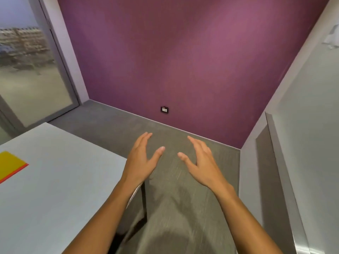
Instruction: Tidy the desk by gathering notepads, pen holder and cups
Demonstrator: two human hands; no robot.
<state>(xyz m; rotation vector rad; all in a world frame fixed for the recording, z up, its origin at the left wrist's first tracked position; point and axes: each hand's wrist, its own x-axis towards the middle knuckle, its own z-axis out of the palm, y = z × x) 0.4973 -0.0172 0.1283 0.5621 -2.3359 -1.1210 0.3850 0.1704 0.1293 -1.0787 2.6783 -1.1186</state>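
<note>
My left hand [142, 159] and my right hand [200, 162] are stretched out in front of me over the grey carpet, palms facing each other, fingers spread, holding nothing. A yellow notepad [10, 165] with an orange edge lies on the white desk [60, 189] at the far left, partly cut off by the frame. The left hand hovers just past the desk's right corner. No pen holder or cups are in view.
A purple wall with a small dark socket [164, 109] stands ahead. A frosted glass door [31, 74] is at the left. A grey wall and door frame [286, 180] run along the right. Grey carpet [174, 208] lies between desk and wall.
</note>
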